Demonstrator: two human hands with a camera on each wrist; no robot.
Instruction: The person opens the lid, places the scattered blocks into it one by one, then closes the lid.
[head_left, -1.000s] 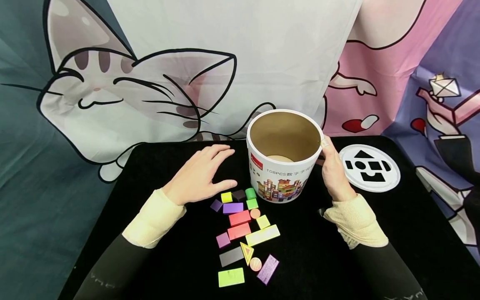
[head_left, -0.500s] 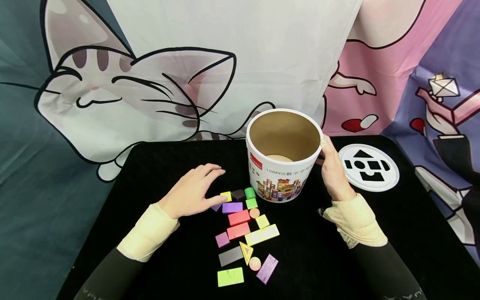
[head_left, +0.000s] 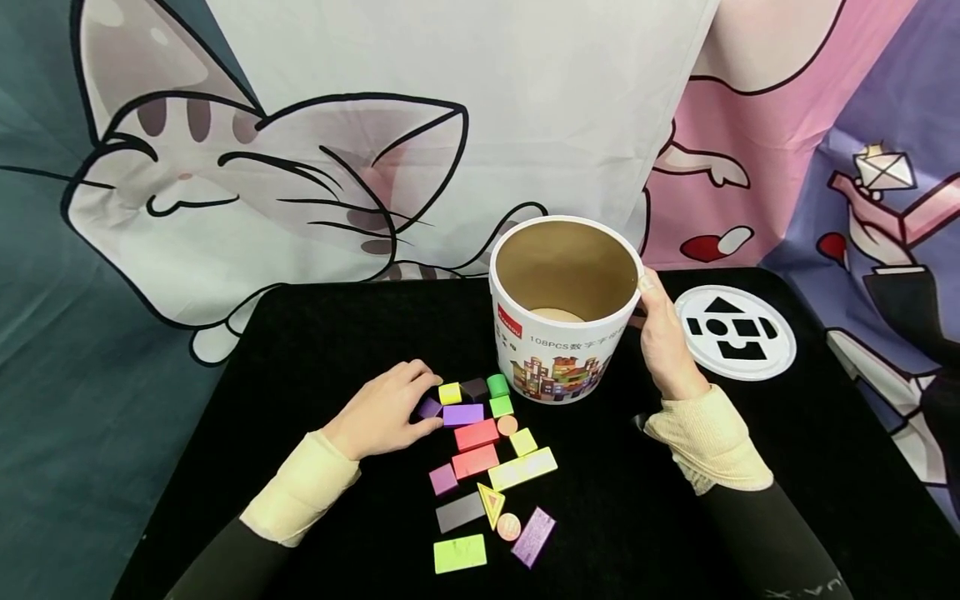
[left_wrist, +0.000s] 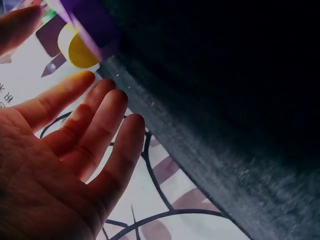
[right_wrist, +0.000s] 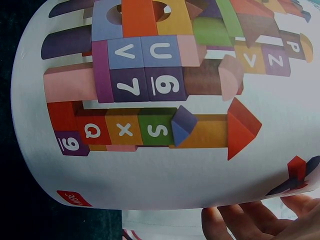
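Observation:
My left hand point(head_left: 386, 410) is low over the table beside a small dark purple block point(head_left: 430, 407). Its thumb and fingers stand apart on either side of that block, relaxed and holding nothing; the left wrist view shows the fingers point(left_wrist: 107, 115) spread near a yellow cylinder point(left_wrist: 79, 50). With my right hand point(head_left: 667, 346) I grip the rim of a white printed bucket point(head_left: 562, 367) on its right side. The bucket is upright, its inside brown, the bottom bare. In the right wrist view, fingertips point(right_wrist: 215, 222) show at the edge of the bucket's printed wall.
Several coloured wooden blocks lie in a loose column before the bucket, among them a red block point(head_left: 476, 434), a long yellow block point(head_left: 522, 468) and a green block point(head_left: 460, 554). A white lid point(head_left: 705, 350) with shaped cut-outs lies right of the bucket. A printed cloth point(head_left: 570, 100) hangs behind.
My left hand has moved left and toward me, from beside the bucket to around the dark purple block. The right hand and the bucket have stayed in place.

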